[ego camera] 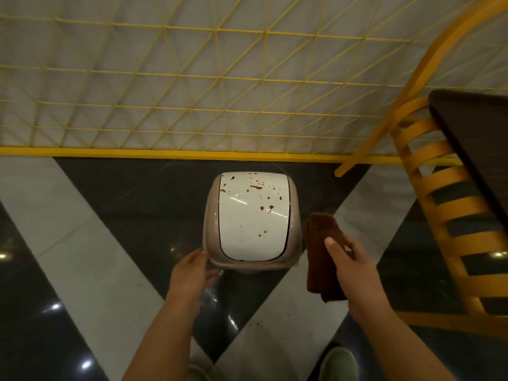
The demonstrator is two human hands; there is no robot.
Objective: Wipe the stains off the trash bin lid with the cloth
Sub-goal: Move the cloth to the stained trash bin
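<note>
Bin: small beige plastic trash bin (211,237) standing on the glossy black-and-white floor (82,229), just short of the yellow wire fence (192,111) at the floor's far edge.
Lid: glossy white rounded flap lid (254,215) covering the bin top, facing straight up; long axis running near to far, curved end nearest.
Stains: reddish-brown spots (257,187) scattered over the far half and down the right side of the lid; near-left part looks clean.
Cloth: folded dark brown cloth (321,259), just beside the bin's right edge, not touching the lid; long axis near to far, roughly parallel with the lid's.
Right hand: (350,268) fingers closed round the cloth, thumb pressed on top; nothing else held.
Left hand: (192,273) fingers loosely spread, empty, fingertips at the bin's near-left corner, apparently to brace it; firm contact hard to confirm.
Key relation: stains lying left of and beyond the cloth; right hand the nearer one to them.
Likely next: carry the cloth left and forward onto the lid's right side, then rub along the long axis; flap may tip under pressure.
Nearby: yellow slatted wooden chair (439,204) and dark tabletop (478,138) to the right, well apart from the bin.
</note>
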